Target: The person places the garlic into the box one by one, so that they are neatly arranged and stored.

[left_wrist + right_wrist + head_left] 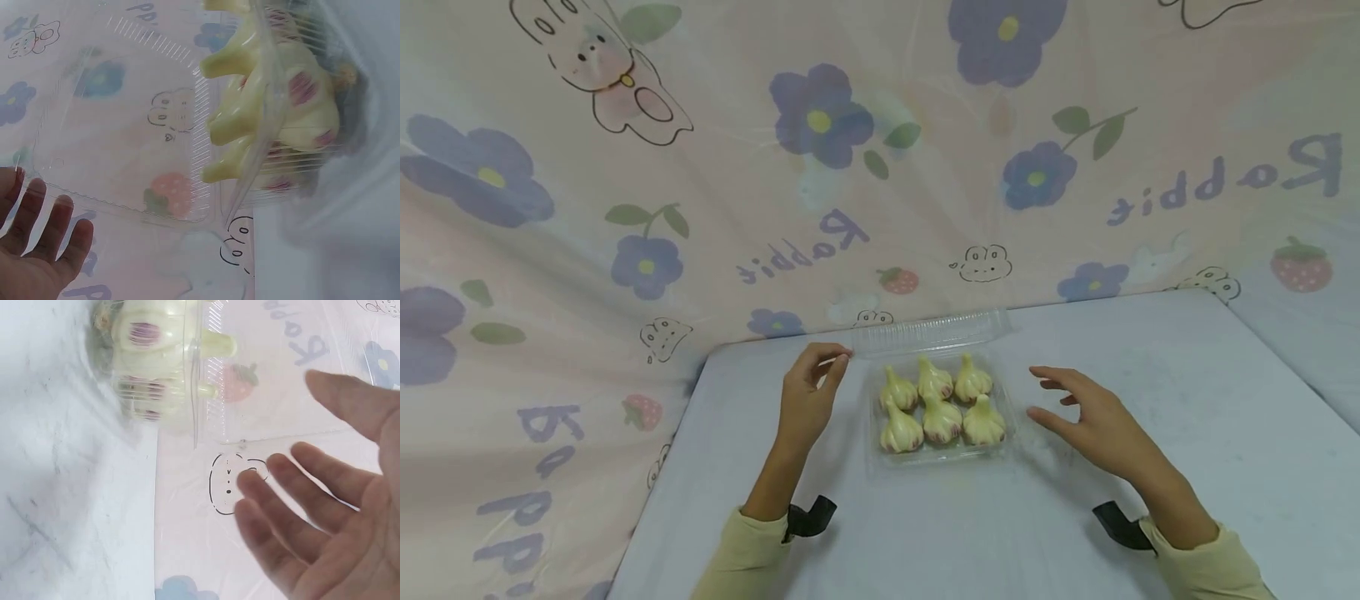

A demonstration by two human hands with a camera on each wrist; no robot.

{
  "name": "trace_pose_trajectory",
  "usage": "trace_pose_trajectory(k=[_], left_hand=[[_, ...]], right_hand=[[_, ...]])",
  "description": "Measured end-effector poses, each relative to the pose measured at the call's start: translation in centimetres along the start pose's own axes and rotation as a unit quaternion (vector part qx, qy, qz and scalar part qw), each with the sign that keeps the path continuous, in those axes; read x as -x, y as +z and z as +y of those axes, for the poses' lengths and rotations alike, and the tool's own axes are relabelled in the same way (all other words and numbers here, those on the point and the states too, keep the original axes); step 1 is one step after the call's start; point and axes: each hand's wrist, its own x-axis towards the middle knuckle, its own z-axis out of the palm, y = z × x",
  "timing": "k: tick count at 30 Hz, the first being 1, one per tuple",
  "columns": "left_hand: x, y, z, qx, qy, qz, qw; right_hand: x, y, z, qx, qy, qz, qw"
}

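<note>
A clear plastic clamshell box (pixel 940 457) stands on the table with its lid (pixel 932 332) swung up and back. Several pale garlic bulbs (pixel 942 419) sit in its base in two rows, stems upward; purple marks show on the bulbs (pixel 306 87) in the left wrist view. At the lid's left edge, my left hand (pixel 808 396) pinches the rim between thumb and forefinger tips, the other fingers bent loosely. My right hand (pixel 1093 425) hovers to the right of the box, fingers spread and slightly bent, thumb apart, holding nothing.
White cloth covers the table (pixel 1150 350). Behind and to the left hangs a pink curtain (pixel 715 183) printed with flowers, rabbits and strawberries, close behind the raised lid. Black mounts (pixel 811 517) sit on both wrists at the sleeve cuffs.
</note>
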Motion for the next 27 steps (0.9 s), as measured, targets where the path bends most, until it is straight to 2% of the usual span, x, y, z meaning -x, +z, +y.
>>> trace_pose_trajectory(k=[3,6,11,18,22,27], left_hand=[[0.5,-0.1,-0.3,0.0,0.011,-0.006,0.9999],[0.6,-0.2,-0.5,0.004,0.009,-0.006,0.9999],[0.3,-0.2,-0.3,-0.003,0.012,-0.007,0.9999],[0.2,0.0,0.1,0.001,0.018,-0.009,0.9998],[0.2,0.1,0.2,0.001,0.02,-0.008,0.9998],[0.4,0.1,0.3,0.008,0.027,-0.012,0.9995]], right_hand=[[-0.2,0.2,-0.1,-0.004,-0.01,0.021,1.0],[-0.6,0.2,-0.4,0.009,-0.041,0.053,0.998],[-2.4,-0.6,-0.8,0.027,-0.096,0.127,0.987],[-4.6,-1.9,-1.6,0.01,-0.108,0.175,0.979],[-5.1,-2.0,-1.9,0.015,-0.127,0.208,0.97],[-5.2,-1.7,-2.1,0.026,-0.144,0.231,0.962]])
